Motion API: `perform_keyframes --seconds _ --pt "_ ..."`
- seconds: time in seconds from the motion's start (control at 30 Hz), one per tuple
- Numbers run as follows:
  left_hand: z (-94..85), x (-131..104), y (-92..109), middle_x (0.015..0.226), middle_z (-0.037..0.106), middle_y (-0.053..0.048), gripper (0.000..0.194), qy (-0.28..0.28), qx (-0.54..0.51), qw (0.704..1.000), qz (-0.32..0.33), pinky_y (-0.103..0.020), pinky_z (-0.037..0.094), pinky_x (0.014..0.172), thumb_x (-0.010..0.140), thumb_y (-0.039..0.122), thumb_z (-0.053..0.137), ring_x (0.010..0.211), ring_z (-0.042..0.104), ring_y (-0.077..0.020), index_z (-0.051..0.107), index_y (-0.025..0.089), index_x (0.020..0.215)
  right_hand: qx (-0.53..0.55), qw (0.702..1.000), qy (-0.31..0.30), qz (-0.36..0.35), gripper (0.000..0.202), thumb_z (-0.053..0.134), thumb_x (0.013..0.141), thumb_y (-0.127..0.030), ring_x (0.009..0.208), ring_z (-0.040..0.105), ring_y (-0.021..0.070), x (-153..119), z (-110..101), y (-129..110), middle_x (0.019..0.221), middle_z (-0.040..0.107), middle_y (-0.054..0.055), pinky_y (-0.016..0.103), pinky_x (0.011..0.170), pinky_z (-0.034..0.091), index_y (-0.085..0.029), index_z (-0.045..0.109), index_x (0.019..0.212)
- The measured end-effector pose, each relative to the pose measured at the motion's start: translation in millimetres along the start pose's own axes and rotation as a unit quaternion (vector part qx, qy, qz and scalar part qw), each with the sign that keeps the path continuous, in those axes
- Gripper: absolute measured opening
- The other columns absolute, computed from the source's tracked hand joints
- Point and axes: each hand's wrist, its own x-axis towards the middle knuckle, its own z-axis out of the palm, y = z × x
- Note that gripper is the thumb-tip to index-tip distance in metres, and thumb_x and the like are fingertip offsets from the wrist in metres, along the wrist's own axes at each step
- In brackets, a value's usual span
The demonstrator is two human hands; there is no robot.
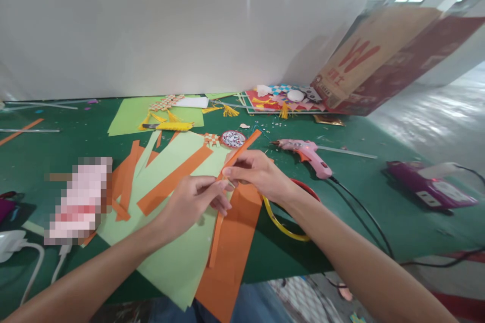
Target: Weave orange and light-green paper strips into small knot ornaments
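Observation:
Both hands meet over the sheets, working on a narrow orange paper strip (242, 147). My left hand (191, 202) pinches it near its middle, thumb against the fingers. Just above and to the right, my right hand (257, 171) grips the same strip between thumb and curled fingers. The strip slants from upper right down toward the table's front edge. Something small and pale shows between the fingertips, too hidden to name. Under the hands lie light green paper (166, 257) and a wide orange sheet (242, 232). A cut orange strip (174, 179) rests left of the hands.
A pink hot glue gun (308, 154) lies at right, its black cord trailing forward. A yellow utility knife (172, 126) sits behind the paper. A yellow-and-red ring (280, 224) lies below my right wrist. A paper bag (364, 60) leans at back right; a purple power strip (432, 186) is far right.

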Motion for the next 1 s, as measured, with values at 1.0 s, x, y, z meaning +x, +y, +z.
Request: perform_keyframes --seconds 1.0 --pt "-0.3 -1.4 2.5 0.066 0.070 -0.002 0.030 -0.009 -0.025 1.000 0.011 -0.025 0.052 0.063 0.089 0.036 0.048 0.059 0.066 -0.0146 0.064 0.015 0.076 -0.034 0.998 0.048 -0.027 0.033 0.070 0.070 -0.046 0.050 0.043 0.0072 -0.3 -0.7 0.5 0.058 0.049 -0.004 0.024 0.049 0.034 -0.017 0.056 0.066"
